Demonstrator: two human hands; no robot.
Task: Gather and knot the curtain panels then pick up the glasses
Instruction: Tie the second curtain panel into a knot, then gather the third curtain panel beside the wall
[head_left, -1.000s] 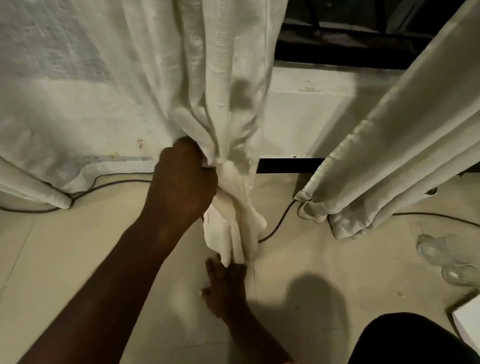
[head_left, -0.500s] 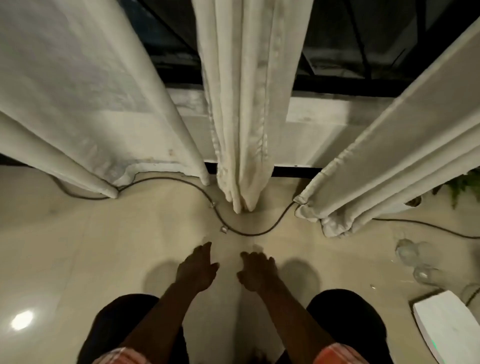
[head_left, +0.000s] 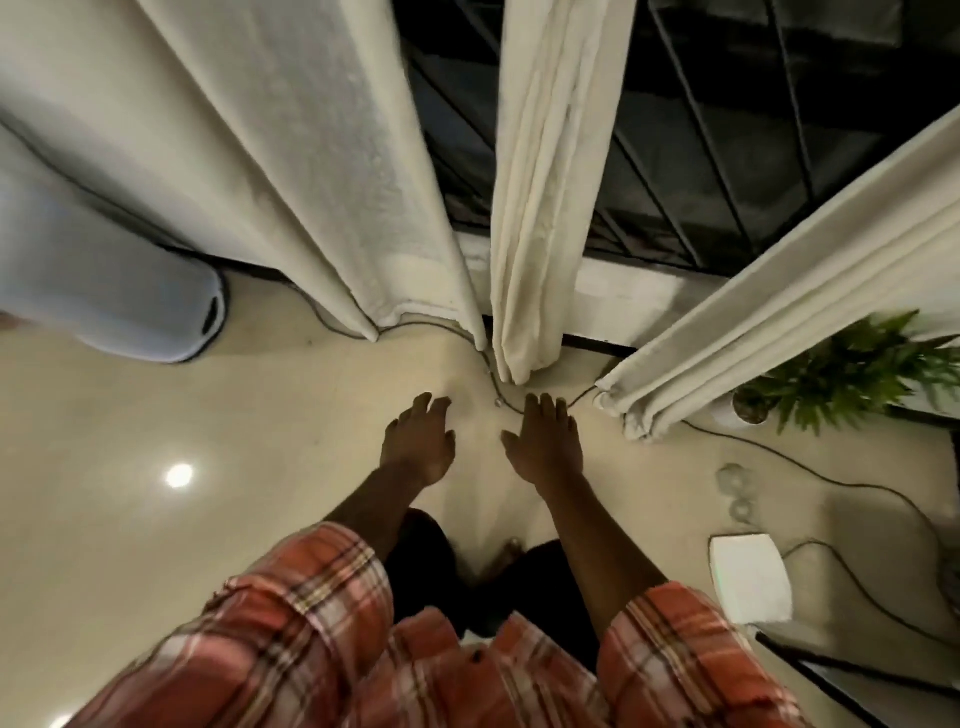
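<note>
Three cream curtain panels hang before a dark barred window: a wide left panel (head_left: 291, 171), a narrow gathered middle panel (head_left: 540, 208) and a right panel (head_left: 769, 296). All hang loose to the floor. My left hand (head_left: 418, 441) and my right hand (head_left: 545, 447) hover side by side just below the middle panel's hem, fingers straight and spread, touching nothing. Two clear glasses (head_left: 735, 491) lie on the floor at the right, well away from both hands.
A black cable (head_left: 810, 470) snakes across the floor under the curtains and off to the right. A potted green plant (head_left: 841, 374) stands at the right, a white box (head_left: 750, 577) lower right, a pale rounded appliance (head_left: 124, 296) at the left.
My left hand let go of the bunched middle panel, which now hangs straight. Both hands came away empty, and the view rose and pulled back as I stood up.
</note>
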